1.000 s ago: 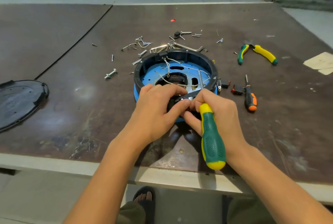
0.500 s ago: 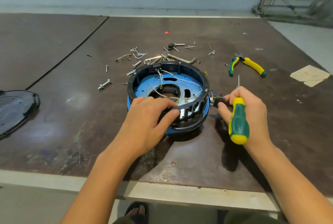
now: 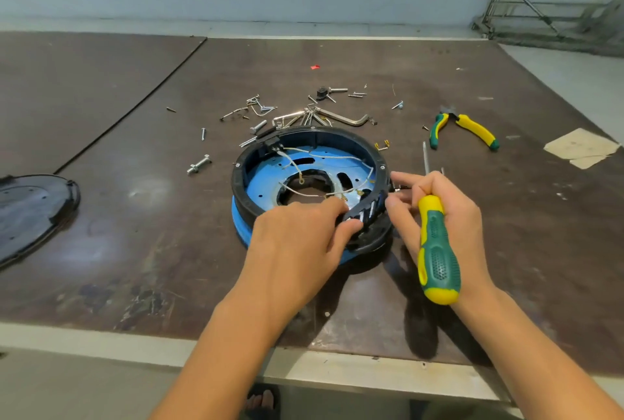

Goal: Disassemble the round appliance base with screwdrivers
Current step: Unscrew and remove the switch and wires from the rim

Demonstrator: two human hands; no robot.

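The round appliance base [image 3: 270,163], a black ring over a blue plate with loose white wires inside, lies on the brown table. My left hand [image 3: 297,244] grips its near rim, thumb on the slotted black wall and fingers inside. My right hand [image 3: 445,213] holds a green and yellow screwdriver [image 3: 437,254], handle pointing toward me, shaft pointing away. Its thumb and forefinger pinch a small part at the ring's right side; the part is mostly hidden.
Loose screws, bolts and hex keys [image 3: 341,117] lie scattered behind the base. Green and yellow pliers [image 3: 472,129] rest at the right. A black round cover [image 3: 30,213] lies at the left edge. Paper scraps [image 3: 580,147] sit far right. The table's front edge [image 3: 135,345] is close.
My right hand, holding the screwdriver, moved from the near rim to the ring's right side, where its fingertips have closed in on a small part. The left hand kept its grip on the rim.
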